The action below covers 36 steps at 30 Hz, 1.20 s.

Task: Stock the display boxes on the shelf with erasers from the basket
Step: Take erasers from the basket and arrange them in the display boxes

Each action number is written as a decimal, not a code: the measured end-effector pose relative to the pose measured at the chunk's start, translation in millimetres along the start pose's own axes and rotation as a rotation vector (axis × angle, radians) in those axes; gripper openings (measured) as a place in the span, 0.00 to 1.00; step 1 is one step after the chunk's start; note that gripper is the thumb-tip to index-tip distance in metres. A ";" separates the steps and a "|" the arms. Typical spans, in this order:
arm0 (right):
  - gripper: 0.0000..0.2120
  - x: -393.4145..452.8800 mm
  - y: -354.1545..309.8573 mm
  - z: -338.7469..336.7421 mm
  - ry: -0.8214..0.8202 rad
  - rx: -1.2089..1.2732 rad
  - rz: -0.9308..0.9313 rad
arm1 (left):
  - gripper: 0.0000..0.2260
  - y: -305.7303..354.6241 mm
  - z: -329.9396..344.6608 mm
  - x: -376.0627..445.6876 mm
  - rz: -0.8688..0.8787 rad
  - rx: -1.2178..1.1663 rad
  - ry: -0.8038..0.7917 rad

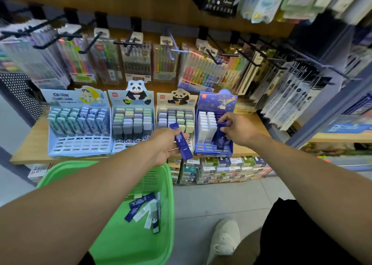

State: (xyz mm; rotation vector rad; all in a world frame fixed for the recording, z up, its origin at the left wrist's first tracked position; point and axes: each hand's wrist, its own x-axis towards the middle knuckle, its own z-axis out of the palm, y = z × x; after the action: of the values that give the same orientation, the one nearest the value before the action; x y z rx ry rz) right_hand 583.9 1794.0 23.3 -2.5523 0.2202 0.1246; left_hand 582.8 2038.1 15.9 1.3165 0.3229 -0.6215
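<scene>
Beside the space box [215, 123], panda boxes [133, 117] (nearly full) crowd close.

Both your bare forearms reach forward and up, converging. Your left hand [164, 143] has its fingers curled in a grip, thumb side up. Your right hand [236, 130] sits slightly higher and farther forward, fingertips pinched together, wrist bent down.
</scene>
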 end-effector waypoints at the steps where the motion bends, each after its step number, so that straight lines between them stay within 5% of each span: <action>1: 0.06 0.7 2.9 -0.3 0.015 -0.006 0.002 | 0.04 -0.2 2.3 -0.5 -0.006 0.000 -0.011; 36: 0.07 6.5 17.0 -9.2 -0.008 -0.211 -0.052 | 0.09 -1.7 5.8 7.5 -0.052 -0.081 0.008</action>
State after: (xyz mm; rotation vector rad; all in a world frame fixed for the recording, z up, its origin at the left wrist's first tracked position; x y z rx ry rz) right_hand 587.5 1774.1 21.0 -2.7646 0.1443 0.1451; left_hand 587.1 2030.6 11.8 1.2362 0.3858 -0.6409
